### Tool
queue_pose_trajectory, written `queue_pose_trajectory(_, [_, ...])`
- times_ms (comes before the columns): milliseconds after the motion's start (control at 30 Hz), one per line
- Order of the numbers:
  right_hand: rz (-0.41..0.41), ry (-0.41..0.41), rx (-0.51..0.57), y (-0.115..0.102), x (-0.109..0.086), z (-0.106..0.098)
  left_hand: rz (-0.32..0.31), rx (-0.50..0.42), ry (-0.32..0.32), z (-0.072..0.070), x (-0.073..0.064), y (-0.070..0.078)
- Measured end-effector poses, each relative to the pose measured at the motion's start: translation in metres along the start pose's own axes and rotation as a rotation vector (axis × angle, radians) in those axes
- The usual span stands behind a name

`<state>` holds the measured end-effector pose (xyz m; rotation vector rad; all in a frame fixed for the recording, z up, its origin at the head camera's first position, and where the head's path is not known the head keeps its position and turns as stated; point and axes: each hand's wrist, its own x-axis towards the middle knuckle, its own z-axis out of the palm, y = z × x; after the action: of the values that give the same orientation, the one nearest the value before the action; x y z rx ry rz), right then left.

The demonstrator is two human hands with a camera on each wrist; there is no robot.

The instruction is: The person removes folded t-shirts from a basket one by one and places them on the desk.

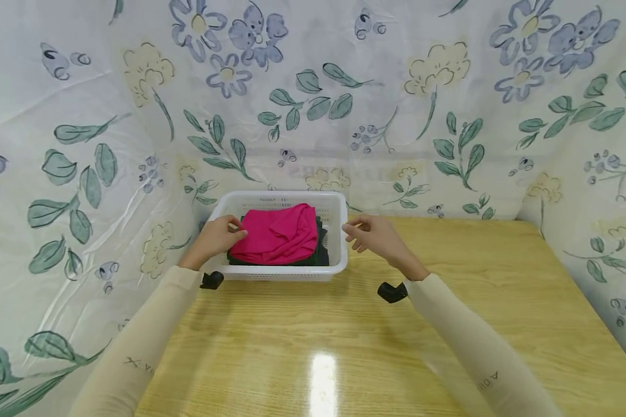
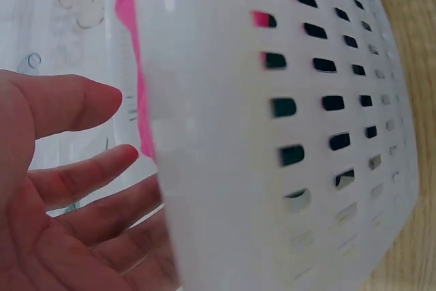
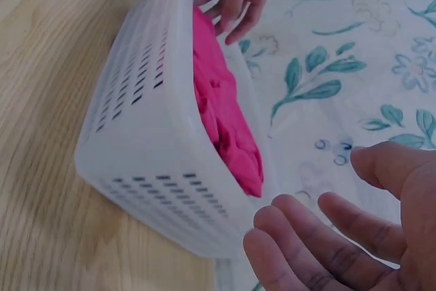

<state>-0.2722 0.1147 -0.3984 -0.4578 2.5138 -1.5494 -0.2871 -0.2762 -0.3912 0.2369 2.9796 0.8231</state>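
A white plastic basket (image 1: 279, 273) with slotted walls stands on the wooden table near the back wall. On top inside it lies a folded bright pink cloth (image 1: 279, 234), over dark green and black cloth (image 1: 323, 255). My left hand (image 1: 216, 234) is over the basket's left end, its thumb and fingers apart beside the pink cloth. In the left wrist view that hand (image 2: 88, 182) shows nothing between its fingers. My right hand (image 1: 372, 234) is at the basket's right rim, fingers loosely bent and holding nothing; in the right wrist view its fingers (image 3: 293, 236) are spread near the basket's end wall.
The wooden table (image 1: 448, 324) extends in front of the basket and to its right. A floral-printed sheet (image 1: 313, 127) hangs behind and along both sides. Black mounts (image 1: 393, 292) stick out at the wrists.
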Motion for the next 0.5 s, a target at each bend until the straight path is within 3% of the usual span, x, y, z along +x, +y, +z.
queue_pose_trajectory(233, [-0.006, -0.028, 0.078, -0.008, 0.018, 0.019, -0.09, -0.14, -0.072, -0.007, 0.002, 0.005])
queue_pose_trajectory(500, [-0.012, -0.064, 0.06, -0.018, 0.037, 0.044, -0.146, -0.169, -0.094, -0.008, 0.006, 0.001])
